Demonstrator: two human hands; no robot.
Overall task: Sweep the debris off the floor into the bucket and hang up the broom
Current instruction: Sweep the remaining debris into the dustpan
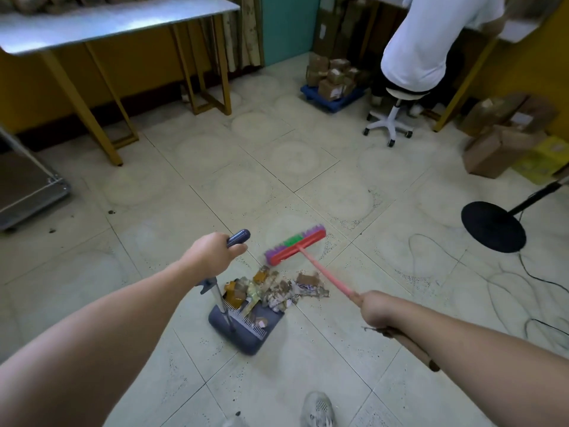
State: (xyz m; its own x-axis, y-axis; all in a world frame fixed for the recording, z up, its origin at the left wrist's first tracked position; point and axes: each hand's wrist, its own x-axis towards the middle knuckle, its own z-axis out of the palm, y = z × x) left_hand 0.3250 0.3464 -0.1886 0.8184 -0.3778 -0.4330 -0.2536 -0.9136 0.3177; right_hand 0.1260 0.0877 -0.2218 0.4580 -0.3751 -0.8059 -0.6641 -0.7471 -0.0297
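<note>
My left hand (212, 252) grips the dark blue top of a long-handled dustpan (246, 329), which stands on the tiled floor with its mouth toward a heap of debris (286, 288). Paper scraps and brown bits lie partly inside the pan and partly on the tile beyond it. My right hand (377, 309) grips the pink stick of a broom (297, 244). Its red head with purple and green bristles sits just past the debris, blurred. No bucket or hook is in view.
A metal-topped table on yellow legs (117, 29) stands at the back left. A seated person on a white rolling stool (391, 118) is at the back right, beside cardboard boxes (334, 77). A black round stand base (492, 226) and loose cables lie at right. My shoe (318, 409) is below.
</note>
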